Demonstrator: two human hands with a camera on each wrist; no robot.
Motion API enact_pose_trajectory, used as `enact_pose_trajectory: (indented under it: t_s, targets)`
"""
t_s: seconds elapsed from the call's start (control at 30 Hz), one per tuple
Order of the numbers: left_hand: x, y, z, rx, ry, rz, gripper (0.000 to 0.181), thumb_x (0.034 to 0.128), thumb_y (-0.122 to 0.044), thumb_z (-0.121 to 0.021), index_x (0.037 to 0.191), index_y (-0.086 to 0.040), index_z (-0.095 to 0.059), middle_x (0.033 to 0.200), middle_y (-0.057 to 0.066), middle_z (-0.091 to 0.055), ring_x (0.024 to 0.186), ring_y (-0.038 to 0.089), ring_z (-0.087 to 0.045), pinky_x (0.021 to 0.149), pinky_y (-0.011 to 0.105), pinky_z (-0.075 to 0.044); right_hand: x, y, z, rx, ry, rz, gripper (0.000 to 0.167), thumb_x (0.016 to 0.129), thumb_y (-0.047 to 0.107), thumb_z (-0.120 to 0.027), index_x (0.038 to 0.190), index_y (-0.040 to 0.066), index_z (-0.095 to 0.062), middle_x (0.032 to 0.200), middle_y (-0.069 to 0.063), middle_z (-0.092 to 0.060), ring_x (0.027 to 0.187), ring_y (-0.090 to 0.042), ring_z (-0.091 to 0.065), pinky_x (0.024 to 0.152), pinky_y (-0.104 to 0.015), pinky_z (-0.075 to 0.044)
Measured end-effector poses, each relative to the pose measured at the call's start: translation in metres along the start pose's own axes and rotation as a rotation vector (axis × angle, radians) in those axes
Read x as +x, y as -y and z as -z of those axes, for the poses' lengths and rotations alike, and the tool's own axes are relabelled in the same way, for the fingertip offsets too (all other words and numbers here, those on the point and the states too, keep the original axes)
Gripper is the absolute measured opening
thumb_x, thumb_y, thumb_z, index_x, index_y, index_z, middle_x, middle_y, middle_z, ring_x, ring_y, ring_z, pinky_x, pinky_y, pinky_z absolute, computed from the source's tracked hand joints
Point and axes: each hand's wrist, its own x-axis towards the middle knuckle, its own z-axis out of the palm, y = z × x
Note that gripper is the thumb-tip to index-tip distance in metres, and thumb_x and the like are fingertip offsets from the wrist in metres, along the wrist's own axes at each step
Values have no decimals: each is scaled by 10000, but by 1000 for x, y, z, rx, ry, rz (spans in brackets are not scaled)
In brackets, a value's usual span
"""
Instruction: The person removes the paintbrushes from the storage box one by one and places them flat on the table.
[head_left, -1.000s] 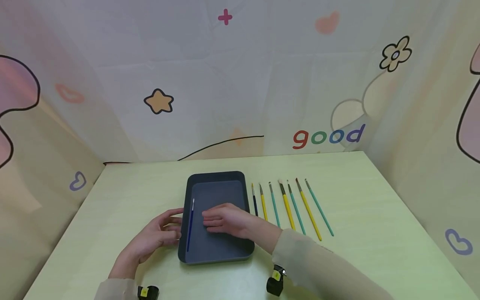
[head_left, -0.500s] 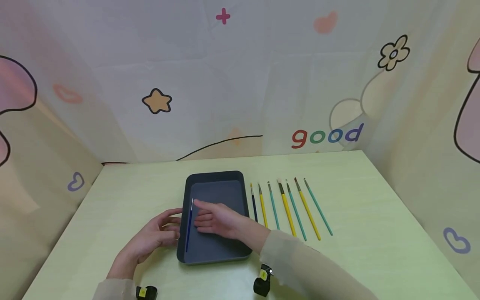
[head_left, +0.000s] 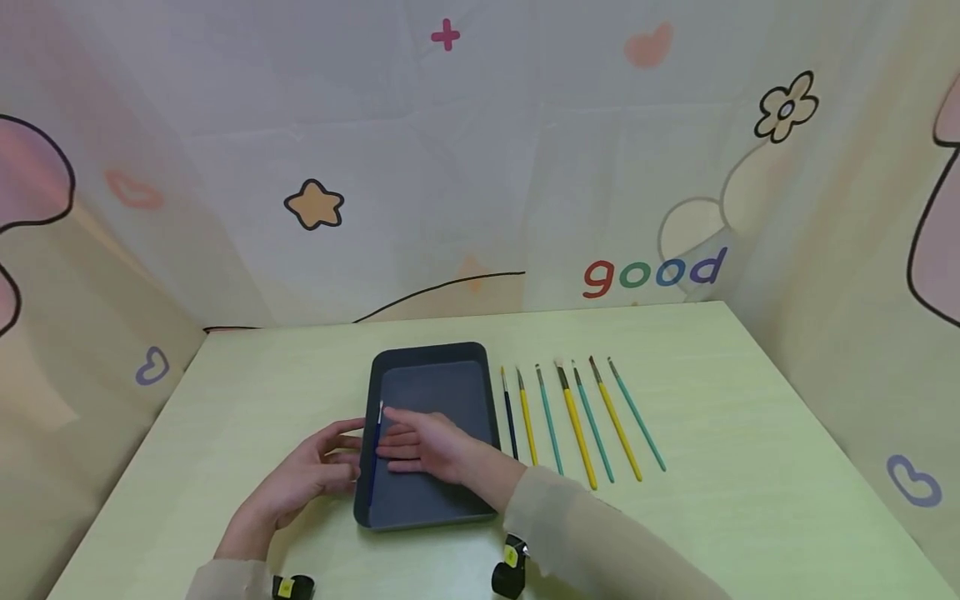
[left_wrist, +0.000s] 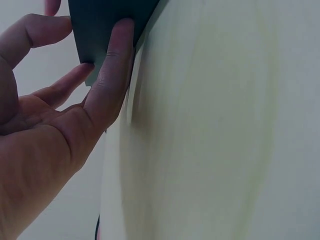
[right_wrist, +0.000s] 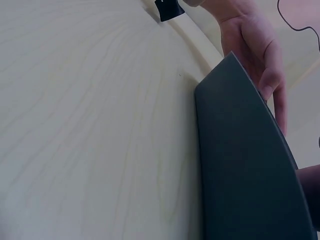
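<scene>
A dark grey tray (head_left: 450, 383) lies on the table, with a thin dark blue paintbrush (head_left: 373, 471) along the inside of its left wall. My right hand (head_left: 427, 450) reaches into the tray from the right. Its fingers stretch out toward the brush, and the fingertips are at the handle. Outside the tray, my left hand (head_left: 303, 475) rests its fingertips against the left wall. In the left wrist view, fingers (left_wrist: 117, 60) of that hand touch the tray's dark side (left_wrist: 95, 30). The right wrist view shows mostly the tray's outer wall (right_wrist: 245, 160).
To the right of the tray, several paintbrushes lie in a fanned row: a dark blue one (head_left: 509, 417), then yellow (head_left: 576, 433) and teal ones (head_left: 637, 417). A printed curtain (head_left: 450, 167) surrounds the pale wooden table (head_left: 750, 467). Black wrist cameras (head_left: 510, 567) hang below both sleeves.
My right hand has moved left across the tray to the blue paintbrush. The brush has shifted slightly left, against the wall. My left hand stays at the tray's left side.
</scene>
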Motion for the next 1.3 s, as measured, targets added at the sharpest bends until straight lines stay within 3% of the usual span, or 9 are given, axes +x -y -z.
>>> enact_pose_trajectory:
  t_s: [0.23, 0.37, 0.5, 0.77, 0.93, 1.1, 1.3]
  targets:
    - [1, 2, -1, 3, -6, 3, 783, 862, 45, -610, 1580, -30, -305, 1429, 285, -436, 1169, 318, -595, 867, 430, -579, 5, -3, -8, -8, -117, 7, 579, 1019, 273, -620, 1360, -180, -504, 1238, -275, -653, 1183, -388, -639, 1013, -465, -515]
    - [2, 2, -1, 2, -3, 1, 790, 857, 50, -609, 1581, -29, -304, 1427, 284, -438, 1157, 313, -598, 867, 430, -579, 9, -5, -11, -88, -143, 20, 375, 1017, 86, -568, 1284, -178, -556, 1162, -271, -688, 1134, -389, -667, 962, -451, -549]
    - [1, 2, -1, -1, -3, 3, 793, 857, 47, -610, 1583, -30, -302, 1426, 284, -440, 1159, 314, -602, 873, 435, -580, 12, -7, -16, -198, -169, 43, 298, 978, -36, -573, 1244, -172, -567, 1041, -249, -723, 1054, -373, -704, 869, -430, -592]
    - [3, 2, -1, 0, 6, 2, 790, 855, 49, -606, 1581, -31, -305, 1432, 287, -440, 1159, 316, -609, 882, 439, -579, 13, -8, -21, -326, -184, 38, 245, 957, -55, -605, 1186, -133, -644, 926, -180, -706, 799, -219, -678, 731, -381, -620]
    - [3, 2, -1, 5, 8, -2, 784, 860, 51, -597, 1582, -32, -304, 1429, 285, -444, 1157, 313, -612, 880, 440, -578, 15, -9, -22, -352, -172, 46, 224, 954, -49, -614, 1162, -114, -662, 904, -164, -686, 779, -207, -660, 717, -378, -621]
    - [4, 1, -2, 12, 6, 3, 778, 860, 42, -590, 1582, -41, -311, 1429, 273, -450, 1152, 315, -611, 880, 443, -578, 15, -14, -24, -415, -189, 119, 202, 938, -70, -628, 1130, -125, -657, 881, -145, -679, 793, -234, -685, 699, -382, -623]
    - [3, 2, -3, 20, -15, 26, 725, 933, 3, -631, 1583, -44, -311, 1422, 273, -458, 1144, 305, -616, 867, 441, -582, 13, -18, -28, -471, -216, 178, 234, 901, -63, -678, 1132, -86, -645, 837, -74, -692, 722, -205, -703, 642, -344, -618]
